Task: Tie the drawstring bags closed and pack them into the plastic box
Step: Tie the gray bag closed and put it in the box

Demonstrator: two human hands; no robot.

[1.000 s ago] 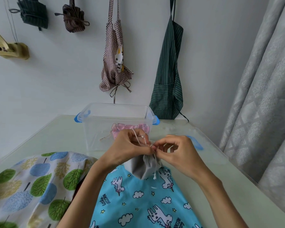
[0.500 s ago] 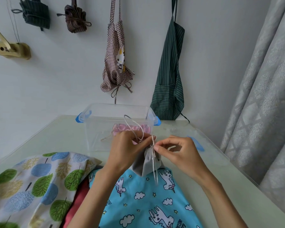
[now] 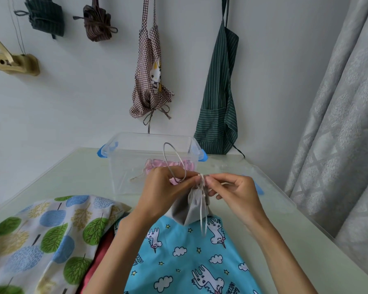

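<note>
nearest the camera, a turquoise cotton cloth printed with white unicorns and clouds (image 3: 185,257) lies spread on the pale green table (image 3: 285,219), and to its left a white fabric patterned with green and blue trees (image 3: 40,234) lies over something red (image 3: 102,247); whether these are further bags cannot be told.

just above the far edge of the unicorn cloth, both hands meet over a small grey fabric drawstring bag (image 3: 188,209), which hangs from its gathered neck. the left hand (image 3: 164,192) is curled closed, pinching the white cord (image 3: 202,205) at the neck with a loop of it standing up over the knuckles. the right hand (image 3: 236,193) pinches the cord from the other side between thumb and forefinger, its other fingers loosely bent. two strands trail down past the grey bag onto the unicorn cloth.

beyond the grey bag stands a clear plastic box with blue latches (image 3: 123,166), lid off, with one pink gathered bag (image 3: 170,164) already inside. a clear lid with a blue clip (image 3: 258,186) appears to lie to the right of the box.

by my judgement, one bag is packed, the grey one is mid-knot and not yet secured, and it must then go into the box.
</note>
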